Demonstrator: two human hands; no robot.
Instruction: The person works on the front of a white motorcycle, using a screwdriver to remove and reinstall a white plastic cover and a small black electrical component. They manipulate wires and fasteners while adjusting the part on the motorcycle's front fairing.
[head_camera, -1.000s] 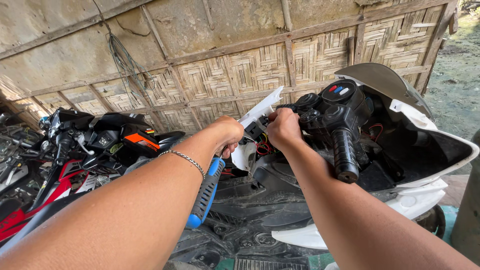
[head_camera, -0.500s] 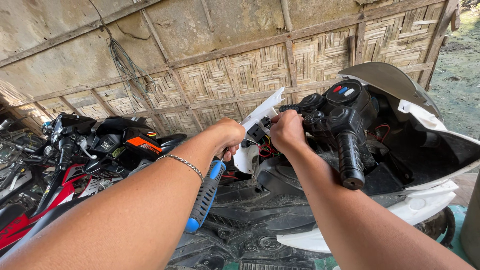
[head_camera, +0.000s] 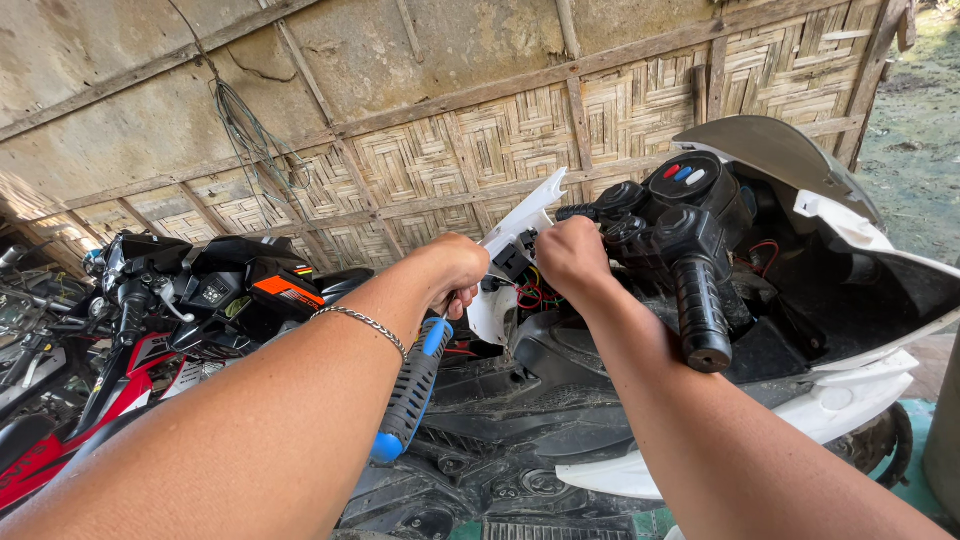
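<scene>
My left hand (head_camera: 455, 272) grips a tool with a blue and black handle (head_camera: 410, 390), the handle pointing down toward me and its tip hidden behind my fist. A silver chain bracelet (head_camera: 365, 324) circles that wrist. My right hand (head_camera: 570, 255) is closed on something small at the scooter's opened head, beside exposed red and black wires (head_camera: 528, 290). A white scooter (head_camera: 850, 300) with its panels off stands in front of me; its black handlebar grip (head_camera: 698, 310) and switch housing (head_camera: 685, 185) lie just right of my right hand.
A black, red and orange motorcycle (head_camera: 200, 300) is parked to the left. A woven bamboo wall (head_camera: 500, 140) with loose cables (head_camera: 245, 130) closes off the back. A loose white panel (head_camera: 520, 225) sticks up between my hands. Bare ground (head_camera: 915, 120) shows at far right.
Both hands stay at the wiring, shifting only slightly. The view has drifted, with the scooter's handlebar sitting a little lower and nearer.
</scene>
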